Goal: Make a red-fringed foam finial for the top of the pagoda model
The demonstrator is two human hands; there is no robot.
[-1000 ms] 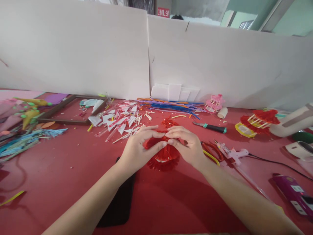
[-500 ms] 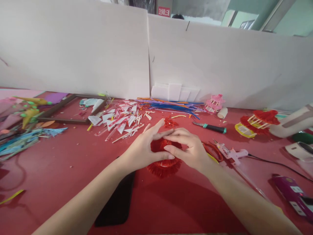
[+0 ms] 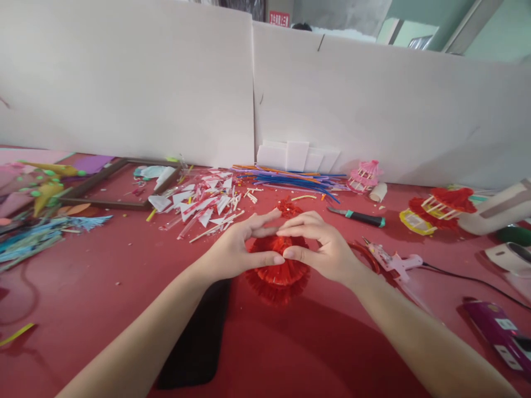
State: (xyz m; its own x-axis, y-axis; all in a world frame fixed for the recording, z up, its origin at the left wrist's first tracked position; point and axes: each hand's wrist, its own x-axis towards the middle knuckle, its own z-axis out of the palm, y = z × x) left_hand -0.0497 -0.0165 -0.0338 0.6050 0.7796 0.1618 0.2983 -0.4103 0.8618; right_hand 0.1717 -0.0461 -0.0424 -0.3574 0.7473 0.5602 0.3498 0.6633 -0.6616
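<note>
A red, fuzzy, cone-shaped craft piece, flared and ridged like a little roof, sits on the red table in front of me. My left hand curves round its left side, thumb across the front and fingers behind the top. From the other side my right hand closes on it likewise, fingers bent over the top. Both thumb tips nearly meet at the front. The fingers hide much of its upper part. Just behind lie red fuzzy scraps.
A pink glue gun and a utility knife lie to the right. A purple power strip is nearer. Red-and-yellow and pink pagoda models stand behind. A black flat slab lies below my left forearm; pipe cleaners lie at the back.
My thumbs have moved from overlapping to nearly tip to tip, and my left hand has shifted slightly left. More of the red piece's front shows now.
</note>
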